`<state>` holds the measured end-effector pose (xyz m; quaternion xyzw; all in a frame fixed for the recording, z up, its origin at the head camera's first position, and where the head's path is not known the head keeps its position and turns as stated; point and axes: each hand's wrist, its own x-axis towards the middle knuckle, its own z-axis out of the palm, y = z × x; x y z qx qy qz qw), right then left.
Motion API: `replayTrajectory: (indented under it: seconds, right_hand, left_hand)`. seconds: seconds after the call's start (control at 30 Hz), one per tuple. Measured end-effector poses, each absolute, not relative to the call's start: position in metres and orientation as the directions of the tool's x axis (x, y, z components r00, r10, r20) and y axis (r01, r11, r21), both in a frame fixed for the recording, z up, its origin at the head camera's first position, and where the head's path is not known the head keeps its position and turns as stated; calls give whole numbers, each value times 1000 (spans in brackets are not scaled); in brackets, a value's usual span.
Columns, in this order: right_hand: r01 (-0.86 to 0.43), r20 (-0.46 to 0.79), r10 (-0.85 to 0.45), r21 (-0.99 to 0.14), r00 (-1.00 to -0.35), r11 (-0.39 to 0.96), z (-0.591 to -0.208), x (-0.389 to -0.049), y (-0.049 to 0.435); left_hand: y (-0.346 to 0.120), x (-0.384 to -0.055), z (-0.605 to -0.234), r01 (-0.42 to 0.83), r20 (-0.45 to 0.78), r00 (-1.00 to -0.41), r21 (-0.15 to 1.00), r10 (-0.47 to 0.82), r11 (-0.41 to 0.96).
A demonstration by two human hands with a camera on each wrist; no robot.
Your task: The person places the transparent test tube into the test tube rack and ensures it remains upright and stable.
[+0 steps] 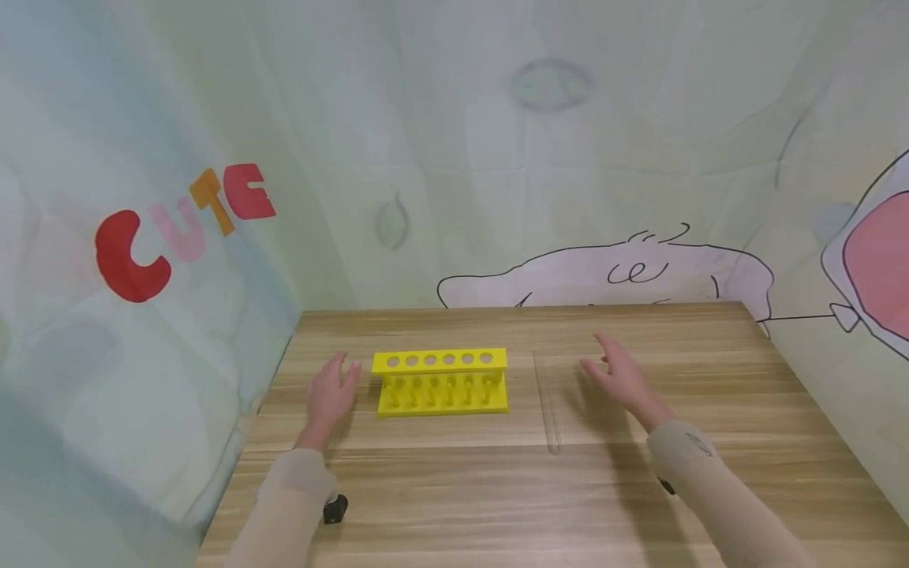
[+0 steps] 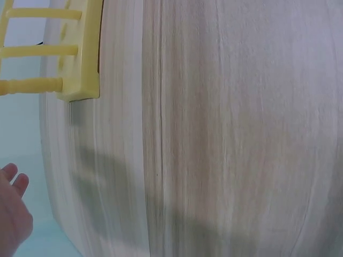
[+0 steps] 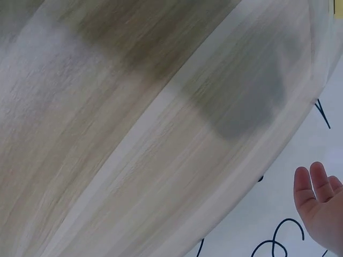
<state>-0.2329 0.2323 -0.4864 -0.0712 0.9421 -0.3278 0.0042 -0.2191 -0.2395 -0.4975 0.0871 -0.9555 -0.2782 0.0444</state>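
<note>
A yellow test tube rack (image 1: 440, 368) stands upright on the table, its row of round holes along the top and pegs below. To its right lies a clear glass test tube (image 1: 546, 402), long and thin, pointing away from me. My left hand (image 1: 332, 394) hovers just left of the rack, fingers loosely spread and holding nothing. On the other side, my right hand (image 1: 623, 379) is held over the table to the right of the tube, thumb and fingers apart, nothing in it. In the left wrist view, the rack's end (image 2: 86, 59) shows above the left hand (image 2: 10, 214).
The wood-grain table (image 1: 440, 489) ends at a back edge close behind the rack. A printed curtain (image 1: 426, 158) hangs behind it and along the left side. Dark wrist cameras sit under both sleeves.
</note>
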Motion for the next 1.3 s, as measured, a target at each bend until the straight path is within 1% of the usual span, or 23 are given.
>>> replayTrajectory:
  seconds: [0.23,0.47,0.7,0.97,1.3]
  right_hand:
    - [-138,52,-137,-636,-989,759,-489,-235,221]
    - [-141,62,-133,-657,-989,741,-494,-238,210]
    - [-98,13,-124,-693,-992,714,-499,-240,202]
    - [-83,-25,-135,-681,-991,728,-512,-241,197]
    - [-87,-8,-128,-690,-992,718,-520,-238,186]
  left_hand:
    - [-233,-223,-501,-162,12,-979,567,-205,808]
    - [-229,-225,-501,-163,-2,-977,639,-211,752]
    - [-222,-227,-500,-141,6,-979,705,-204,696]
    - [-215,-232,-506,-161,-17,-975,747,-223,645]
    - [-207,-236,-512,-195,-59,-967,799,-248,568]
